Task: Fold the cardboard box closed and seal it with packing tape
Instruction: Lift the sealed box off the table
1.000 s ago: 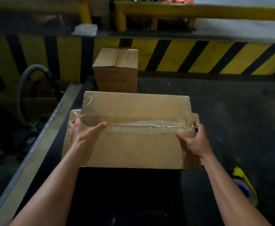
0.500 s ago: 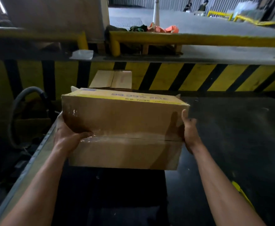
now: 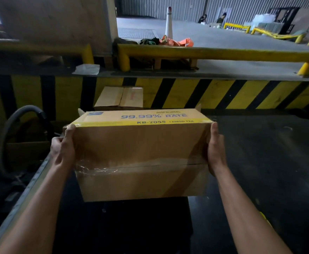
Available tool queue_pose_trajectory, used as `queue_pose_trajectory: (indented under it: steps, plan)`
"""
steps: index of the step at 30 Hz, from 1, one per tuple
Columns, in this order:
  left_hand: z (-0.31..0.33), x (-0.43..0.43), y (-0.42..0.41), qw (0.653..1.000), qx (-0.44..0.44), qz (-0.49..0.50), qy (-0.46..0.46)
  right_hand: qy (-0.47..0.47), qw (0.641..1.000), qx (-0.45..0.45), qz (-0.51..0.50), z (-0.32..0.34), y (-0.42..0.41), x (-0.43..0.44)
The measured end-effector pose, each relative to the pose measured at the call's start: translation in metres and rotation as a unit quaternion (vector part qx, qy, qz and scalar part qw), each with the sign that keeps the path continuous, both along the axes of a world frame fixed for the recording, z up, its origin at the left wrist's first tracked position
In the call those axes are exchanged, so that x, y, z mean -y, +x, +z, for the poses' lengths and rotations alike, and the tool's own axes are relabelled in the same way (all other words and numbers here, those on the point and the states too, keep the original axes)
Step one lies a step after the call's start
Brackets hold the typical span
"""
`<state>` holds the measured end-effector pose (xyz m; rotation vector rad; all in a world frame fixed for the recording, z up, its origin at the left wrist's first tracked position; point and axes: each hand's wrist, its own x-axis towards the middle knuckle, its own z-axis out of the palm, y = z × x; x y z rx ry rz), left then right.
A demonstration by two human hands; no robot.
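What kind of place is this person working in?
Most likely a warehouse loading dock: a raised concrete platform faced with yellow-and-black hazard stripes, yellow guard rails along its edge, corrugated metal walls behind, and a taped cardboard box being handled.

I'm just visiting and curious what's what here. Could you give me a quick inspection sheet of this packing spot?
Surface: dark worktable, metal edge on its left.
Job's things: brown cardboard box with yellow band, clear packing tape along the seam facing the camera.
Clutter: second plain cardboard box behind it.
Hands: left hand and right hand each hold one box end.
Cables: grey hose at the left.
Surroundings: yellow-and-black striped wall, yellow steel rail above.
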<state>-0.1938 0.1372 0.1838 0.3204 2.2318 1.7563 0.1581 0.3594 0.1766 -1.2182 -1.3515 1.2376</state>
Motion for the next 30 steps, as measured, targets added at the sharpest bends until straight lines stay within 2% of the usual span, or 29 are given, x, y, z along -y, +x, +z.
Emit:
queue_pose_trajectory:
  steps: [5, 10, 16, 21, 25, 30]
  plan:
    - [-0.016, 0.010, -0.008, 0.996, 0.058, -0.035, 0.059, -0.006, 1.000, -0.025, 0.013, 0.006, 0.002, -0.017]
    - [-0.012, 0.017, 0.004, 0.991, 0.037, -0.069, 0.107, -0.026, 0.997, -0.024, 0.072, 0.010, 0.015, -0.008]
    - [-0.018, 0.024, -0.004, 0.995, 0.013, -0.094, -0.010, -0.002, 0.993, 0.048, 0.112, -0.010, 0.022, -0.006]
    - [-0.033, 0.035, -0.010, 0.978, 0.002, -0.181, -0.104, -0.030, 0.971, 0.074, 0.226, -0.020, 0.026, -0.013]
    - [-0.040, 0.039, -0.012, 0.962, -0.005, -0.225, -0.152, 0.002, 0.972, 0.114, 0.206, -0.039, 0.026, -0.005]
    - [-0.038, 0.032, -0.004, 0.957, -0.057, -0.249, -0.137, 0.018, 0.976, 0.134, 0.168, -0.044, 0.024, 0.000]
